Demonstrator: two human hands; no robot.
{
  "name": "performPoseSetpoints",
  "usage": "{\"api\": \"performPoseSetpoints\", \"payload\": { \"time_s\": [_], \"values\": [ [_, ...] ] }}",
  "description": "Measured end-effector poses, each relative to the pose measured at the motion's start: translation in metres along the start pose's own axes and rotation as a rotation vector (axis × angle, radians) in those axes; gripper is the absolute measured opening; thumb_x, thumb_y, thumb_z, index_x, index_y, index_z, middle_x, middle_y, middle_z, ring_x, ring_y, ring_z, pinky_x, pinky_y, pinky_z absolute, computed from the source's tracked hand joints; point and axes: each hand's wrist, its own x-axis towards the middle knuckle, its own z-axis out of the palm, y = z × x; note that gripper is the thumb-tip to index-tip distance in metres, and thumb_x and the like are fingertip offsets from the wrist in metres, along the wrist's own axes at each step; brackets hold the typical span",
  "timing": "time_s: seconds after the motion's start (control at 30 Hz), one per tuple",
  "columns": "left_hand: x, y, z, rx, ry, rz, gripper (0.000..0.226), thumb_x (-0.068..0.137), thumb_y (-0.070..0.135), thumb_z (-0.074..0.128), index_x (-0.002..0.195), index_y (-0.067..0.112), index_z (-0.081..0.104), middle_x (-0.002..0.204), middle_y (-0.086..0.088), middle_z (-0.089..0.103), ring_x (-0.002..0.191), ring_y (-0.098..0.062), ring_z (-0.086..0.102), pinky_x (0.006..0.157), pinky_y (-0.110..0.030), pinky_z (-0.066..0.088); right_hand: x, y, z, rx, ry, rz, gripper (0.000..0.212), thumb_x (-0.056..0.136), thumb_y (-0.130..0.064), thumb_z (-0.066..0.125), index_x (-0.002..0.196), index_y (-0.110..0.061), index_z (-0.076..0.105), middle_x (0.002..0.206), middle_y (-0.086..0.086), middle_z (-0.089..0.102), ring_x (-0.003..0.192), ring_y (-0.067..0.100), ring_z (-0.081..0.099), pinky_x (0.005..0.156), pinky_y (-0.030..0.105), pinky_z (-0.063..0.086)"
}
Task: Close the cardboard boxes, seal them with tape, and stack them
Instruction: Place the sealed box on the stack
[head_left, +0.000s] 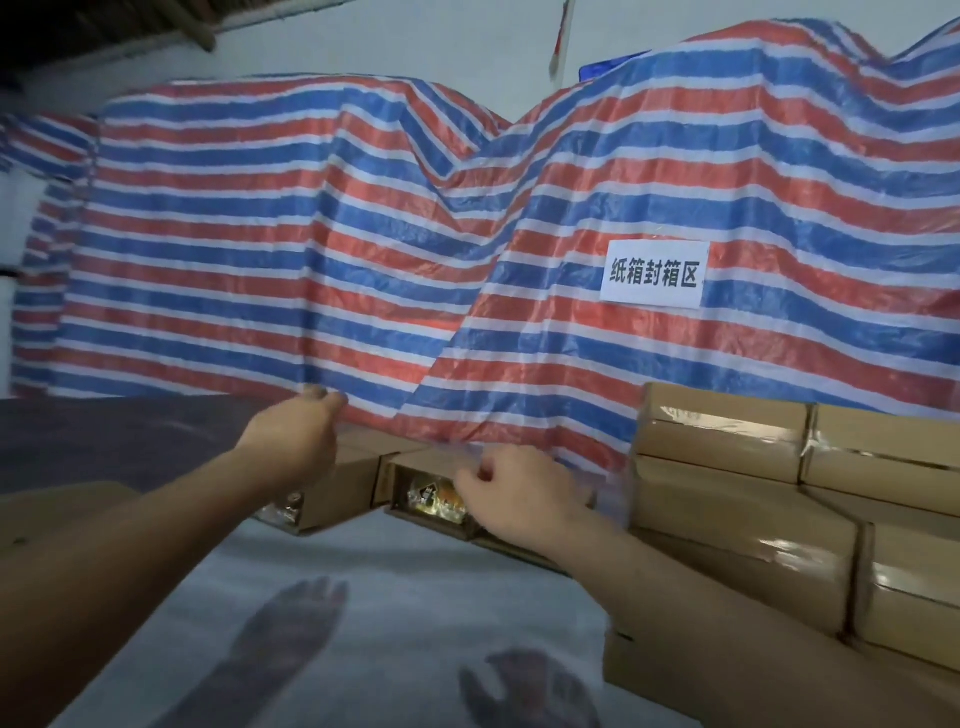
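Observation:
Two small open cardboard boxes lie on their sides at the back of the table, partly under the hem of a striped tarp (363, 249). My left hand (298, 434) reaches to the left box (358, 475) and touches the tarp's hem with its fingertips. My right hand (511, 491) grips the front of the right box (421, 491), whose open end shows printed packets inside. To the right stands a stack of sealed, taped cardboard boxes (753, 499).
The grey tabletop (395, 597) in front shows the shadows of both hands. A flat piece of cardboard (57, 506) lies at the left edge. A white paper sign (653, 274) hangs on the tarp. A white wall rises behind.

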Motion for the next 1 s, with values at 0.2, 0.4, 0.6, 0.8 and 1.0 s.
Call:
{"api": "performPoseSetpoints", "payload": {
  "time_s": [0.2,0.4,0.6,0.8,1.0],
  "values": [
    [0.041,-0.065,0.086,0.355,-0.163,0.025,0.067,0.090,0.025,0.063,0.149,0.025,0.029,0.152,-0.002,0.034,0.139,-0.023,0.035,0.113,-0.038,0.030,0.087,-0.016,0.110,0.104,-0.323,0.059,0.092,0.082,-0.077,0.044,0.155,-0.027,0.019,0.162,0.002,0.024,0.147,0.030,0.025,0.116,0.051,0.029],
    [0.070,-0.120,0.147,0.468,-0.208,0.030,0.071,0.096,0.037,0.055,0.154,0.024,0.017,0.158,-0.002,0.027,0.145,-0.022,0.027,0.119,-0.042,0.023,0.133,-0.022,0.189,0.069,-0.410,0.050,0.096,0.087,-0.072,0.048,0.158,-0.022,0.010,0.165,0.007,0.016,0.151,0.033,0.014,0.119,0.060,0.020],
    [0.083,-0.140,0.167,0.388,-0.276,0.046,0.062,0.097,0.035,0.053,0.152,0.033,0.025,0.157,0.003,0.031,0.141,-0.019,0.034,0.116,-0.039,0.025,0.145,-0.029,0.226,0.136,-0.398,0.076,0.096,0.088,-0.068,0.048,0.158,-0.030,-0.005,0.168,0.003,0.005,0.153,0.032,0.003,0.119,0.066,0.009],
    [0.074,-0.128,0.141,0.314,-0.233,0.107,0.034,0.099,0.032,0.049,0.132,0.038,0.050,0.127,0.012,0.059,0.112,-0.009,0.057,0.095,-0.027,0.045,0.138,-0.043,0.211,0.181,-0.339,0.078,0.094,0.087,-0.070,0.050,0.158,-0.029,0.003,0.166,0.003,0.013,0.152,0.030,0.010,0.118,0.066,0.013],
    [0.055,-0.086,0.077,0.240,-0.169,0.168,0.015,0.098,0.034,0.052,0.110,0.038,0.061,0.108,0.016,0.061,0.100,-0.005,0.058,0.094,-0.025,0.047,0.117,-0.064,0.152,0.383,-0.269,0.105,0.064,0.084,-0.054,0.063,0.138,-0.031,0.038,0.139,-0.001,0.046,0.133,0.027,0.042,0.112,0.058,0.034]
  ]
}}
